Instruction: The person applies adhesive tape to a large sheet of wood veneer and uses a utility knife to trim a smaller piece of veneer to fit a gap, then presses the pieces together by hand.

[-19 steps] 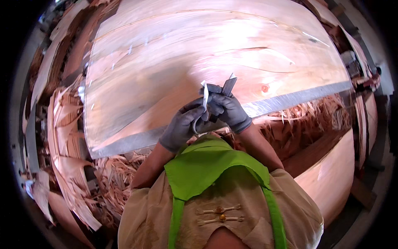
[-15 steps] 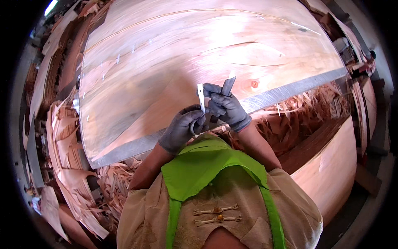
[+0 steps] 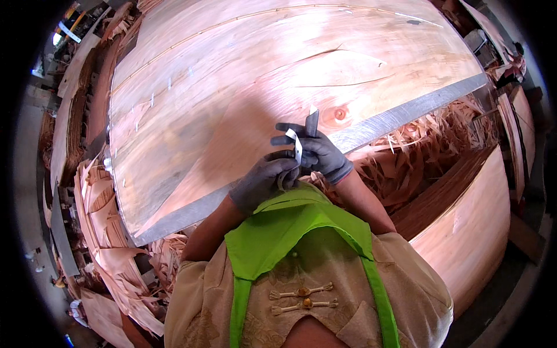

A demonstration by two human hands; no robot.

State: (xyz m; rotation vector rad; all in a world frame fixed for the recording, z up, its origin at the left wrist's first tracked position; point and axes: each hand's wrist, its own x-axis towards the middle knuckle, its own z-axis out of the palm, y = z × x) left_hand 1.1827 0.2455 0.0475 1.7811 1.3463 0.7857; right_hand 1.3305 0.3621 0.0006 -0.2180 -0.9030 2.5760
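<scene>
My left hand [image 3: 265, 181], in a grey glove, pinches a white paper-like tape strip [image 3: 297, 149] with small dark marks along it. The strip's upper end stands curled, and its lower part loops down by my fingers. Close beside it is my gloved right hand [image 3: 325, 155], with two fingers stretched left behind the strip. A flat dark tool with a pale tip [image 3: 312, 123] is held in this hand and points up; its lower part is hidden. Both hands are above the near edge of a broad wood veneer sheet [image 3: 243, 98].
A grey metal strip [image 3: 406, 113] runs along the sheet's near edge. Torn veneer shavings [image 3: 406, 162] lie below it. Veneer stacks stand at the near right [image 3: 464, 220] and left [image 3: 96, 214]. A thin cane-like strip [image 3: 232, 21] crosses the sheet's far part.
The tape strip has moved right and its top now bends over. Two fingers of my right hand have stretched out leftward. The dark tool has shifted slightly left.
</scene>
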